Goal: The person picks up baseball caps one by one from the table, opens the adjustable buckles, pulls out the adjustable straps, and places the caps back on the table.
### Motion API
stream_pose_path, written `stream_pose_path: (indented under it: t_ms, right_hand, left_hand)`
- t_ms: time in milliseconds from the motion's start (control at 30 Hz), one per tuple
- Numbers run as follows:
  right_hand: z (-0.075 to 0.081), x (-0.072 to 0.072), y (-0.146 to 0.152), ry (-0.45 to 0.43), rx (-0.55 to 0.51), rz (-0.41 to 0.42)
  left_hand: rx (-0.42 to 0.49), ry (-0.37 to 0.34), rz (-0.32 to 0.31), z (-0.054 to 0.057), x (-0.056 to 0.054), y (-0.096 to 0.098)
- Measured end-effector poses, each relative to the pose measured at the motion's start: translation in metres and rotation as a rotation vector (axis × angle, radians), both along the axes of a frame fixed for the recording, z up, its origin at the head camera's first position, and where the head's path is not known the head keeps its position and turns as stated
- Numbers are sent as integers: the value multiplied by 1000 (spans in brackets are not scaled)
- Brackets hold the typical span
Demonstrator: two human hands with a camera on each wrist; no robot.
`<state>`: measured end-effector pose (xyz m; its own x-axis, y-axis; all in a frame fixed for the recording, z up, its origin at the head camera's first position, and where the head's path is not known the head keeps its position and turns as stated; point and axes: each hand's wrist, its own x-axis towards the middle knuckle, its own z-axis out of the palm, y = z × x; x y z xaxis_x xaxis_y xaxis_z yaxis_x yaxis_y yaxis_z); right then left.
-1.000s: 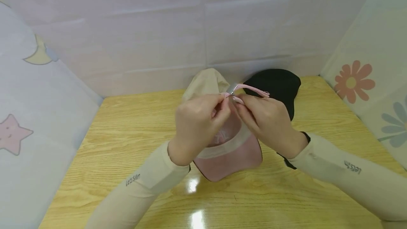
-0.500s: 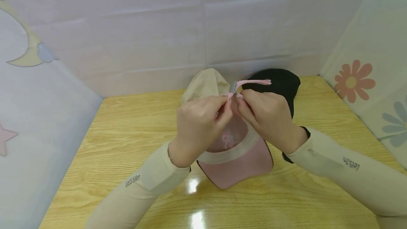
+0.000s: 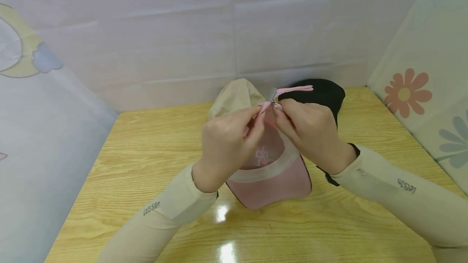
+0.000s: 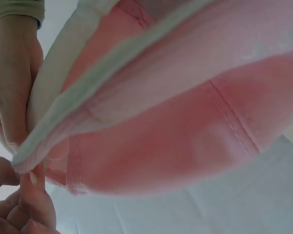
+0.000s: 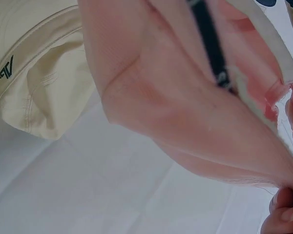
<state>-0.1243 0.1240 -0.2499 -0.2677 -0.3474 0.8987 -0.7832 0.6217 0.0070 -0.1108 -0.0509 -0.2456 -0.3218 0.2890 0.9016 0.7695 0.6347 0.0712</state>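
Note:
A pink baseball cap point(image 3: 272, 192) hangs between my two hands, brim toward me and its pale inner band showing. At its back edge my left hand point(image 3: 228, 139) pinches the pink strap between thumb and forefinger. Just right of the metal buckle point(image 3: 272, 95), my right hand point(image 3: 310, 131) pinches the cap's back edge. The loose strap end point(image 3: 295, 89) sticks out to the right above that hand. Both wrist views look along the cap's pink crown point(image 4: 151, 161), with fingertips point(image 5: 285, 214) gripping its edge in the right wrist view.
Behind the pink cap a beige cap point(image 3: 234, 96) rests on the wooden table point(image 3: 153, 145), near the back wall. A black cap point(image 3: 321, 92) lies to its right. Printed cloth panels point(image 3: 406, 92) stand along the left, back and right sides.
The buckle and loose strap end have risen slightly and shifted right, the strap end now nearly level. The cap's brim swung right, then lifted a little. Both hands keep their pinch.

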Motion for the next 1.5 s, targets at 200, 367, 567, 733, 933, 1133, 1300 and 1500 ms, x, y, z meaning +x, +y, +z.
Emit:
stream_pose_path:
  t_ms: [200,367,567,733,933,1133,1300,1500]
  right_hand:
    - [2,0,1,5,-4,-9]
    - [2,-1,2,3,-2,-15]
    - [2,0,3,-1,2,-13]
    - [2,-1,2,3,-1,-13]
    - [3,-2,2,6,-16,-22]
    - [2,-4,4,-16,-19,-33]
    - [3,-5,5,-26,-20,-39]
    - [5,-5,7,-63,-10,-46]
  left_hand:
    - [-17,3,-3,0,0,-2]
    - [-23,9,-16,-2,-1,-2]
    - [-4,16,-36,-4,-1,-2]
    - [4,22,-43,-5,-2,-3]
    - [8,21,-50,-6,-1,-5]
    - [3,14,-37,-6,2,-8]
    - [-8,16,-30,-8,4,-11]
    - [-35,34,-41,-12,6,-17]
